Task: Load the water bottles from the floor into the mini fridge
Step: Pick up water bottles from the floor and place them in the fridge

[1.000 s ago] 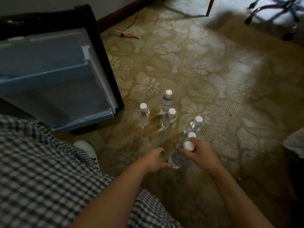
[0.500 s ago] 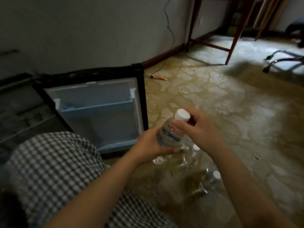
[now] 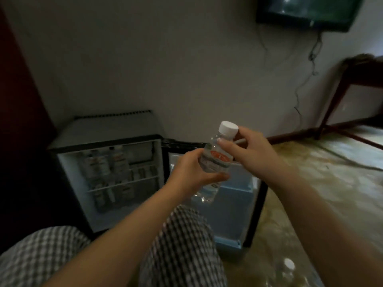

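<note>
Centrally, I see the left hand wrapped round the bottle at mid-body, while the right hand pinches its neck below the cap. It hangs tilted before the open fridge, over its door.

Both forearms are seen bare, with no sleeves, watch or rings in view. The left hand and right hand are uncovered. The legs are clad in checked fabric of small dark and pale squares, gathered in soft folds over the knees.
</note>
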Demonstrator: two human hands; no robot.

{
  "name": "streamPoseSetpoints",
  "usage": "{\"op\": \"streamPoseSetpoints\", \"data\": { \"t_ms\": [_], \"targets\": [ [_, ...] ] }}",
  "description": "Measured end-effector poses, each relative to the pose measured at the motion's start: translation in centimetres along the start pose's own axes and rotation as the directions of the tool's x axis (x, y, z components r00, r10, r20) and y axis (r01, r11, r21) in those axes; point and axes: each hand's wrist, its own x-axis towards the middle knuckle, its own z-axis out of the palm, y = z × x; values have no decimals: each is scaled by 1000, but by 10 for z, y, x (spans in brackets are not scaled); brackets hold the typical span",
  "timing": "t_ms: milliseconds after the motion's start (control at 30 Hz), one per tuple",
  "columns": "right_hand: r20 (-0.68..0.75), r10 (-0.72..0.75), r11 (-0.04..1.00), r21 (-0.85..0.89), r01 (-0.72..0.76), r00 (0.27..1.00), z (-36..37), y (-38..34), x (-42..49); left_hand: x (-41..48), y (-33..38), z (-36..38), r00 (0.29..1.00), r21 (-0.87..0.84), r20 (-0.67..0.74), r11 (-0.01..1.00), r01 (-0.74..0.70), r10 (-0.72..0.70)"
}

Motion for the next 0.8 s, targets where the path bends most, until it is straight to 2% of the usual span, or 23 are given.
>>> {"op": "streamPoseSetpoints", "data": {
  "t_ms": [67, 233, 400, 567, 667, 800],
  "targets": [
    [62, -5, 999, 42, 3, 998, 23, -11, 21, 3, -11, -28, 996, 57, -84, 998, 26, -22],
    [314, 103, 967, 190, -169, 944, 93, -27, 62, 2, -55, -74, 957, 32, -243, 985, 168, -156],
    [403, 29, 993, 92, -72, 915, 167, -32, 92, -4, -109, -106, 889, -58, -348, 953, 297, -299],
    [405, 11, 1000, 15, -19, 914, 227, -22, 120, 2, -149, -146, 873, -106, -274, 915, 389, -403],
    [391, 53, 996, 52, -79, 919, 254, -8, 133, 13, -172, -165, 885, -56, -182, 903, 426, -429],
    [401, 91, 992, 42, -117, 912, 296, 14, 151, 26, -219, -181, 842, -23, -143, 852, 523, -521]
  ]
}}
